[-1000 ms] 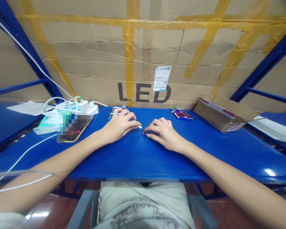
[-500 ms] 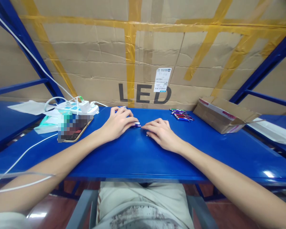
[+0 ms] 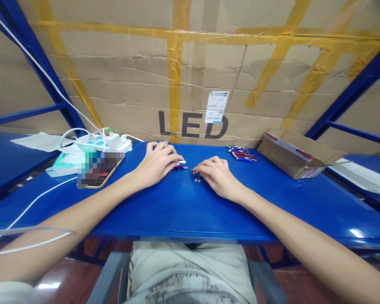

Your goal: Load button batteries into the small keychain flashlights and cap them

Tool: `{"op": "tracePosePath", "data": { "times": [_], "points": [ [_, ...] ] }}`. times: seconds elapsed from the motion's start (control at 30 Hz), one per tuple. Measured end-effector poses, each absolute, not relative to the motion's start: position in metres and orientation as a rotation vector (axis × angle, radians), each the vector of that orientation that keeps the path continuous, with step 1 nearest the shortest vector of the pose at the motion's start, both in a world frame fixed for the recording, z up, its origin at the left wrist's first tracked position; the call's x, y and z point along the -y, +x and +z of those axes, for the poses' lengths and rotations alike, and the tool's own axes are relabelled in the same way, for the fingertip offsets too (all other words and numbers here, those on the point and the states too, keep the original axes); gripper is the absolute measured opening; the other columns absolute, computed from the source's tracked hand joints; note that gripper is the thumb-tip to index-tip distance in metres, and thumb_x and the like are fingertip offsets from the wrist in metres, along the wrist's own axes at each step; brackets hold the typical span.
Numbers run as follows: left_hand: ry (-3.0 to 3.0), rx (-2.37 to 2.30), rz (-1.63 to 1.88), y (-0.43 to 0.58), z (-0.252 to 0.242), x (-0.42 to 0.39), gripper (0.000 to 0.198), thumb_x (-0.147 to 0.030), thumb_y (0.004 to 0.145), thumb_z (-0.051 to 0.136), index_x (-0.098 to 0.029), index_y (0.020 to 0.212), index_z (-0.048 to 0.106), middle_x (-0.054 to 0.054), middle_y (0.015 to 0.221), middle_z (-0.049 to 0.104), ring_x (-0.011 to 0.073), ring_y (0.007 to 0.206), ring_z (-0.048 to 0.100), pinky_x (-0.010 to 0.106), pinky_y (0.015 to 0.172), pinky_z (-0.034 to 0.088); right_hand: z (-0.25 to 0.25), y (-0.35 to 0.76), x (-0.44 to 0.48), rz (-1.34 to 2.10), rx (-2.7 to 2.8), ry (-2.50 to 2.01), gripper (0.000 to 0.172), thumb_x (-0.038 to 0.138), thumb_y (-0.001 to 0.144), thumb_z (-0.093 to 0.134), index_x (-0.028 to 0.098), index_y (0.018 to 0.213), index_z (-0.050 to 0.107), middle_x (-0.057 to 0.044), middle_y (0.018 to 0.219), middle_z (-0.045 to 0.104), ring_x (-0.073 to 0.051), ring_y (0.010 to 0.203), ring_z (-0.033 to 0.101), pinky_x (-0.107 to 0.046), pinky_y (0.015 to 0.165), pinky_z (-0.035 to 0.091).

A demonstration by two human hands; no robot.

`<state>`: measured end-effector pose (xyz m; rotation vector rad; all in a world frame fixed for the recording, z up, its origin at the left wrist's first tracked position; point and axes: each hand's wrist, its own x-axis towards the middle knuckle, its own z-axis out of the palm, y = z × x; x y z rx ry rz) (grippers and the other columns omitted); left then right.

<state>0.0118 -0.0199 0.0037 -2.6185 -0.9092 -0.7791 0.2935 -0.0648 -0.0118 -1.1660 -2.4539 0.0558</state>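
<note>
Right hand slid back, baring two silver bits on table; it's curled, can't tell if pinching. Left hand pinches light, mid-table. Looks midway: finished-looking row far right, this one undone.

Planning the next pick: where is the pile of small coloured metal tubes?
In the head view, the pile of small coloured metal tubes lies at the back of the blue table, beyond the right hand and left of the open cardboard box.
</note>
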Motion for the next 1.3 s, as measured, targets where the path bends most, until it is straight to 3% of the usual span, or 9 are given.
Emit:
{"op": "tracePosePath", "data": {
  "times": [0.23, 0.43, 0.67, 0.83, 1.0, 1.3],
  "points": [
    [-2.630, 0.927, -0.768, 0.012, 0.003, 0.020, 0.030, -0.037, 0.115, 0.053, -0.027, 0.124, 0.080, 0.010, 0.118, 0.075, 0.0303, 0.114, 0.058, 0.052, 0.104, 0.031, -0.016, 0.296, 0.063, -0.038, 2.486, -1.156, 0.036, 0.024, 0.115, 0.046, 0.029, 0.129, 0.079, -0.011, 0.132, 0.075, -0.032, 0.116, 0.053, -0.051, 0.097, 0.035],
    [-2.664, 0.919, -0.805, 0.012, 0.003, 0.019, 0.026, -0.035, 0.113, 0.058, -0.028, 0.123, 0.081, 0.009, 0.117, 0.075, 0.0308, 0.117, 0.059, 0.051, 0.106, 0.030, -0.012, 0.300, 0.062, -0.021, 2.478, -1.160, 0.023, 0.024, 0.112, 0.058, 0.028, 0.114, 0.080, -0.009, 0.122, 0.077, -0.031, 0.115, 0.054, -0.050, 0.099, 0.033],
    [-2.691, 0.870, -0.804, 0.012, 0.003, 0.020, 0.025, -0.036, 0.113, 0.059, -0.029, 0.124, 0.080, 0.008, 0.116, 0.075, 0.0297, 0.116, 0.059, 0.051, 0.106, 0.028, -0.009, 0.308, 0.061, 0.053, 2.495, -1.205, 0.012, 0.025, 0.108, 0.067, 0.028, 0.109, 0.078, -0.006, 0.115, 0.079, -0.030, 0.113, 0.056, -0.049, 0.100, 0.031],
    [-2.741, 0.833, -0.780, 0.012, 0.002, 0.020, 0.027, -0.036, 0.114, 0.056, -0.029, 0.126, 0.079, 0.008, 0.117, 0.075, 0.0293, 0.116, 0.059, 0.053, 0.110, 0.026, -0.009, 0.310, 0.062, 0.076, 2.517, -1.184, 0.011, 0.027, 0.109, 0.065, 0.028, 0.108, 0.076, -0.005, 0.111, 0.080, -0.029, 0.112, 0.056, -0.051, 0.105, 0.028],
    [-2.778, 0.832, -0.781, 0.012, 0.002, 0.021, 0.028, -0.038, 0.114, 0.056, -0.029, 0.129, 0.078, 0.008, 0.117, 0.076, 0.0293, 0.116, 0.060, 0.053, 0.112, 0.026, -0.010, 0.311, 0.062, 0.062, 2.525, -1.194, 0.016, 0.030, 0.110, 0.064, 0.031, 0.118, 0.077, -0.006, 0.114, 0.080, -0.030, 0.114, 0.057, -0.051, 0.104, 0.028],
    [-2.822, 0.844, -0.765, 0.013, 0.003, 0.023, 0.034, -0.044, 0.116, 0.051, -0.027, 0.126, 0.078, 0.009, 0.118, 0.076, 0.0300, 0.119, 0.060, 0.052, 0.112, 0.026, -0.005, 0.309, 0.068, -0.068, 2.576, -1.181, 0.014, 0.029, 0.111, 0.061, 0.025, 0.109, 0.075, -0.008, 0.108, 0.078, -0.029, 0.108, 0.057, -0.050, 0.103, 0.027]
  ]
}}
